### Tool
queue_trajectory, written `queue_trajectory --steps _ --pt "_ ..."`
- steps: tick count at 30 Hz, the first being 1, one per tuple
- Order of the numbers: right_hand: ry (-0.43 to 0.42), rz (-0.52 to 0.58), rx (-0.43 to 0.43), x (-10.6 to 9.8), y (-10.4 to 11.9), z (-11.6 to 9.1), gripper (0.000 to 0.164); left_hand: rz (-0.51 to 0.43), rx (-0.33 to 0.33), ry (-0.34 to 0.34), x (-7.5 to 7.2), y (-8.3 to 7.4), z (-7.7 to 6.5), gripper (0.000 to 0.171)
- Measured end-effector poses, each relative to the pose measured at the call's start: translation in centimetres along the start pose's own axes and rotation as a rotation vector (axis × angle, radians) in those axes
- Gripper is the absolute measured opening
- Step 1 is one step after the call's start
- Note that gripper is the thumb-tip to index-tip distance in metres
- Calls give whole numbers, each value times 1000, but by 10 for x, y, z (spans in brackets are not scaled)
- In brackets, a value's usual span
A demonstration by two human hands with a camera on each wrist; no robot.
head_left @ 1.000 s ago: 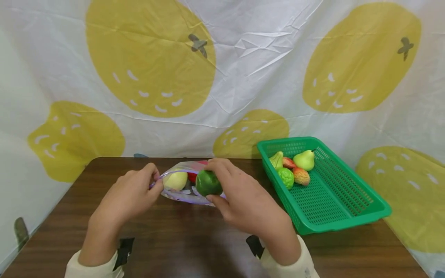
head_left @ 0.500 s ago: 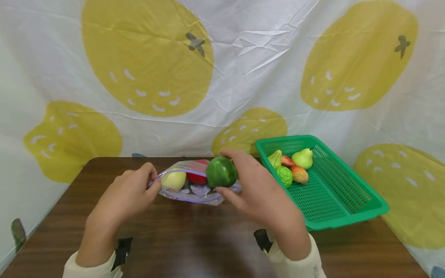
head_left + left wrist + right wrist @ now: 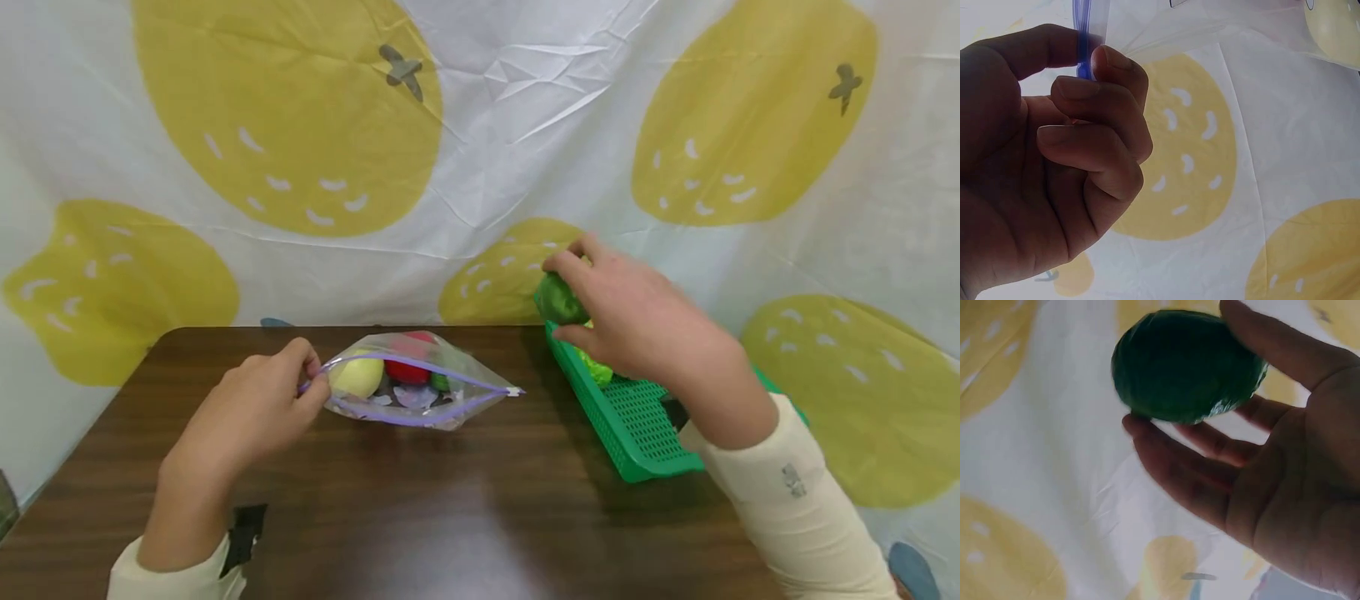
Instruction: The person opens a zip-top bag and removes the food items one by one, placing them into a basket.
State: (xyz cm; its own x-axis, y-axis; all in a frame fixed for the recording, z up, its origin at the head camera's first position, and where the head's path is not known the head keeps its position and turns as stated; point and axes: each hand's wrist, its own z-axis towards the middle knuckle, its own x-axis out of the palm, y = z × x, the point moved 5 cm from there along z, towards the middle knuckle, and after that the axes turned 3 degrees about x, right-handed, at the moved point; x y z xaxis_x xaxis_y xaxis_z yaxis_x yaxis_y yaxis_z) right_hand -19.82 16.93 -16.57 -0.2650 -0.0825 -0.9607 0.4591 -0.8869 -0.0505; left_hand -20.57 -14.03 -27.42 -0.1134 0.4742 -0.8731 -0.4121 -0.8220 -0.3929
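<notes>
My left hand (image 3: 251,408) pinches one end of the purple zip edge of a clear plastic zip bag (image 3: 480,392), whose mouth gapes. Through it show a pale yellow round fruit (image 3: 357,377), a red one (image 3: 408,367) and part of something green (image 3: 441,382). In the left wrist view, thumb and index finger grip the zip strip (image 3: 1083,44). My right hand (image 3: 637,321) holds a round, glossy dark green fruit (image 3: 558,300) over the near-left rim of the green basket; the right wrist view shows this green fruit (image 3: 1185,365) between thumb and fingertips.
The green plastic basket (image 3: 603,429) stands on the right of the dark wooden table (image 3: 420,517). A light green cabbage-like piece (image 3: 597,369) lies inside; my right hand and forearm hide much of the basket. A lemon-print cloth (image 3: 525,167) hangs behind.
My right hand has carried the green fruit away from the bag, rightward and up to the basket. The left hand keeps its pinch on the bag. The head view has shifted slightly right.
</notes>
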Motion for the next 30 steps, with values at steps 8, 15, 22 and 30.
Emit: queue_trajectory --steps 8,15,22,30 --pt "238 -62 95 7 -66 19 60 -1 -3 10 2 1 0 12" --pt "361 -5 236 41 -128 23 57 -7 -9 11 2 2 0 13" --pt "486 -30 365 78 -172 18 75 -1 -6 9 -1 2 0 13" --pt "521 -45 424 113 -195 13 79 -4 -20 20 -2 2 -1 14"
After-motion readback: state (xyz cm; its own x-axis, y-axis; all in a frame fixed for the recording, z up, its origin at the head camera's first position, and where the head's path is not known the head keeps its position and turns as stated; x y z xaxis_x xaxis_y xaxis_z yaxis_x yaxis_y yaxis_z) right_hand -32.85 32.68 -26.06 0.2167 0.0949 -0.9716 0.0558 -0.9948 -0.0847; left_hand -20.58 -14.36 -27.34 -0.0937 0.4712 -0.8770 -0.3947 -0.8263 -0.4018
